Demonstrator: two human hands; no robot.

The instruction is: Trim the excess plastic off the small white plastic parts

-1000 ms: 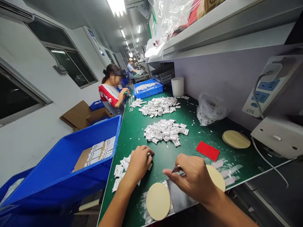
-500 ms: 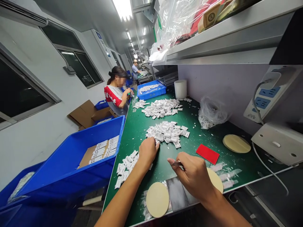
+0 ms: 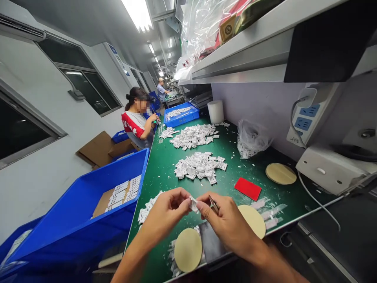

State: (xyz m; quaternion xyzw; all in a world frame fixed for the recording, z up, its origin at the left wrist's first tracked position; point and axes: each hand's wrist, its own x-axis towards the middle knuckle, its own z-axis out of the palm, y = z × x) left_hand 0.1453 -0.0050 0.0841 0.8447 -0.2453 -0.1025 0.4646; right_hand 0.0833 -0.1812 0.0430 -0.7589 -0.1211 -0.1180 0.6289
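A small white piece (image 3: 193, 204) is pinched between the fingertips of my left hand (image 3: 169, 210), above the green table near its front edge. My right hand (image 3: 228, 220) meets it from the other side with thumb and finger, and also grips a thin metal tool (image 3: 213, 204), probably tweezers. Beyond the hands lies a heap of white pieces (image 3: 200, 167), with a second heap (image 3: 193, 136) behind it. More white pieces (image 3: 149, 205) lie left of my left hand, partly hidden by it. Round cream discs (image 3: 188, 250) (image 3: 252, 221) flank a dark plate (image 3: 211, 243) below the hands.
A red pad (image 3: 247, 189) and another disc (image 3: 280, 173) lie at the right, near a clear bag (image 3: 253, 137). A blue bin (image 3: 79, 212) stands left of the table. A blue tray (image 3: 182, 120) and a seated person (image 3: 137, 122) are farther back. A shelf (image 3: 241, 65) overhangs the right side.
My left hand has come back from the nearer heap with a white piece. My right hand has moved slightly left to meet it. The camera view has shifted a little.
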